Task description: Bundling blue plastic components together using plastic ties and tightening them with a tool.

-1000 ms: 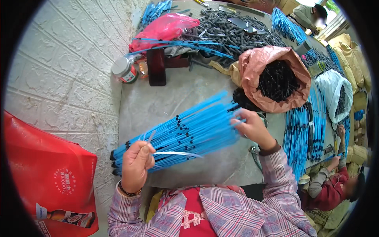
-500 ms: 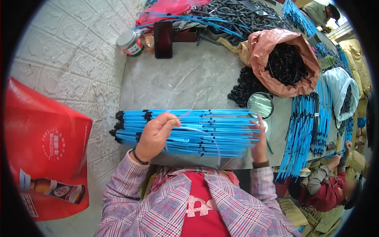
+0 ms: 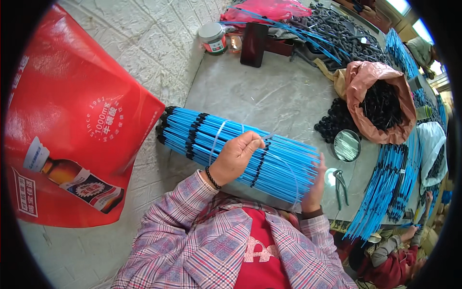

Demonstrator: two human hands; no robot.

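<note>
Head view, and here's the bundle of thin blue rods (image 3: pixel 279 153), stretched across the person's front, its long axis slanting from black-tipped ends at upper left down to plain tips at lower right. The left hand (image 3: pixel 234 156) is over its middle, thumb and forefinger pinched together on a pale plastic tie (image 3: pixel 215 143). One strip of it crosses the rods left of the fist, another arcs toward the right end; whether it closes underneath, I cannot tell. Right hand (image 3: pixel 315 188), a little blurred: fingers extended, flat against the plain tips, nearer that end than the left hand. Beneath and beyond, a grey marbled table (image 3: pixel 269 91); whether the bundle rests fully on it is hidden. Just right, green-handled pliers (image 3: pixel 341 185) and a round tin of pale strips (image 3: pixel 346 146); a large red bag (image 3: pixel 96 111) sits beside the black-tipped ends.
</note>
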